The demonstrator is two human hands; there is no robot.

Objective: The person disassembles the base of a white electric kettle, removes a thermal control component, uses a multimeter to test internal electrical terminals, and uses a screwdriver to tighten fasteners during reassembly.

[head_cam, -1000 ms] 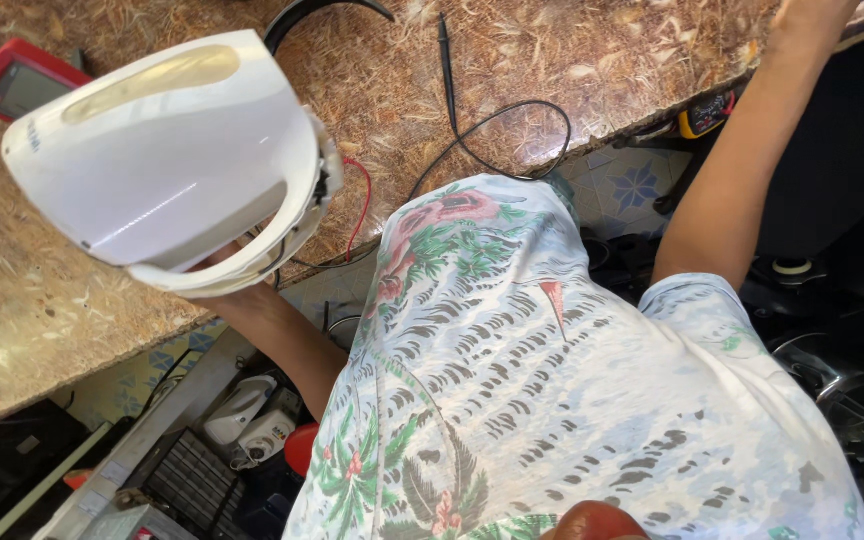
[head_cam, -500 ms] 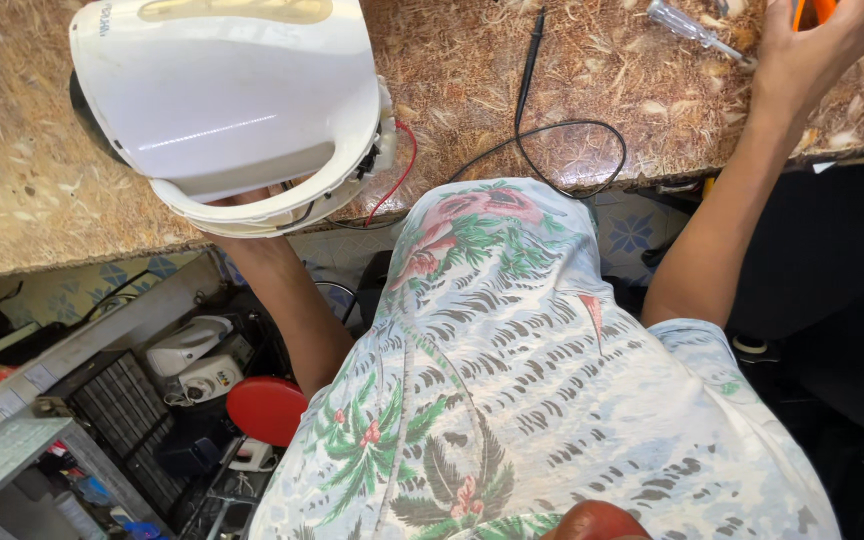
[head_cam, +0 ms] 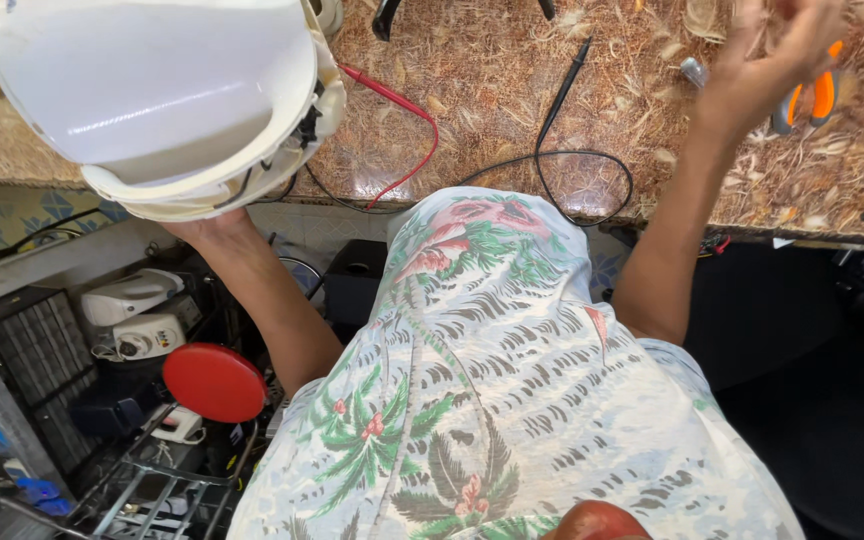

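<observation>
Head view: your left hand (head_cam: 214, 226) grips from below a white appliance housing (head_cam: 167, 100), raised over the countertop's (head_cam: 512, 110) left edge. Your right hand (head_cam: 767, 60), fingers spread and empty, hovers beside orange-handled pliers (head_cam: 810, 98), well apart from the housing.

You stand at a chipboard worktop (head_cam: 512, 90) in bright daylight. Below your left hand, a wire rack (head_cam: 142, 490) holds a red round lid (head_cam: 214, 382) and small white appliances (head_cam: 132, 315). Beneath your right hand, the space lies in deep shadow.
</observation>
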